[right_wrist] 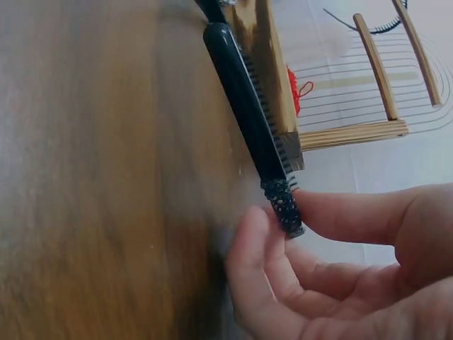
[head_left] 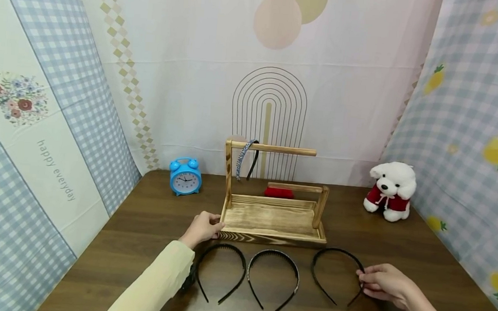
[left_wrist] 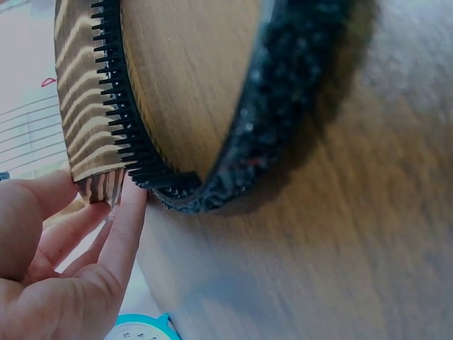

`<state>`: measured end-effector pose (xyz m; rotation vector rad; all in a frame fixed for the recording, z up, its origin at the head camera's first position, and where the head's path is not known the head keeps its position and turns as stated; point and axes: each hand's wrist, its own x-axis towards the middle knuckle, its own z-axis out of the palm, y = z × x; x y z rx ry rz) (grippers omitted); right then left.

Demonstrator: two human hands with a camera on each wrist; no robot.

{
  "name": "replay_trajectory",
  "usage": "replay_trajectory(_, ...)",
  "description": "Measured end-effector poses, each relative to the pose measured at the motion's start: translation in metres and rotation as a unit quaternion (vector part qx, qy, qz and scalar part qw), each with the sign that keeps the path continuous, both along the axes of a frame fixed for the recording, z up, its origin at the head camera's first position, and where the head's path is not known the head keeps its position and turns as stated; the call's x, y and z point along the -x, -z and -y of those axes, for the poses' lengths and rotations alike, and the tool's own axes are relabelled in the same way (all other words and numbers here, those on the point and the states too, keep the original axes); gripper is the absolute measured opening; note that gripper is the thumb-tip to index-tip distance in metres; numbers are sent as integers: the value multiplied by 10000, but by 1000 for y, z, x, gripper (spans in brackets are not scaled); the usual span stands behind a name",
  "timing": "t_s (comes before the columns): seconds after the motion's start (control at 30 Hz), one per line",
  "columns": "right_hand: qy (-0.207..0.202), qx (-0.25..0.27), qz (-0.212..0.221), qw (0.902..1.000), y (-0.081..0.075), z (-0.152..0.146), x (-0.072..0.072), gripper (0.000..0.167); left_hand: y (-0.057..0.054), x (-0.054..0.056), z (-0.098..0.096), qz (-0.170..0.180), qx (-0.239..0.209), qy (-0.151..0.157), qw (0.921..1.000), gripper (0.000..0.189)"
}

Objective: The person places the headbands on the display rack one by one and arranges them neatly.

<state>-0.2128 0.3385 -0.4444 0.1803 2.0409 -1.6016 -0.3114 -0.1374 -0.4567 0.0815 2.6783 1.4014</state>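
Note:
A wooden headband rack has a tray base and two bars; a patterned blue-white headband hangs on the upper bar. My left hand grips the tray's left front corner, thumb and fingers on either side of the wood in the left wrist view. On the table before the rack lie a black toothed headband and a speckled-edged headband. Farther right, my right hand pinches one side of a dark headband. In the right wrist view, thumb and fingertips close on its glittery section.
A blue alarm clock stands at the back left of the brown table. At the back right sits a white plush dog in red clothing. Something red is behind the rack. Cloth hangings enclose the table's back and sides.

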Motion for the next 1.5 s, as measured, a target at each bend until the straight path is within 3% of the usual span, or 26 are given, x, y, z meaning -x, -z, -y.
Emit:
replay_trajectory(0.17,-197,423,49,9989,2,2,-4,24,0,1,1,16,-26,-56,10000,41)
replay_trajectory(0.37,-535,678,-178,9961,5,7,-5,35,0,1,0,-3,54,-35,10000,41)
replay_trajectory(0.57,-566,754,-719,9929,5,10,-4,38,2,1,1,-35,107,-28,9999,40)
replay_trajectory(0.73,-194,823,-1139,9899,3,15,-5,35,2,1,1,-29,72,-28,10000,40)
replay_trajectory(0.93,520,963,-1308,9854,-2,24,-7,15,1,0,1,15,24,-57,10000,39)
replay_trajectory(1.13,1176,1029,-1517,9760,-7,34,-10,12,0,-1,0,-12,73,-34,10000,39)
replay_trajectory(1.33,1469,1493,-1918,9588,-13,39,-12,11,-1,-2,-1,-21,76,-15,10000,39)
replay_trajectory(1.5,1561,2091,-2464,9334,-18,44,-9,8,-1,-1,0,-14,80,-9,10000,40)
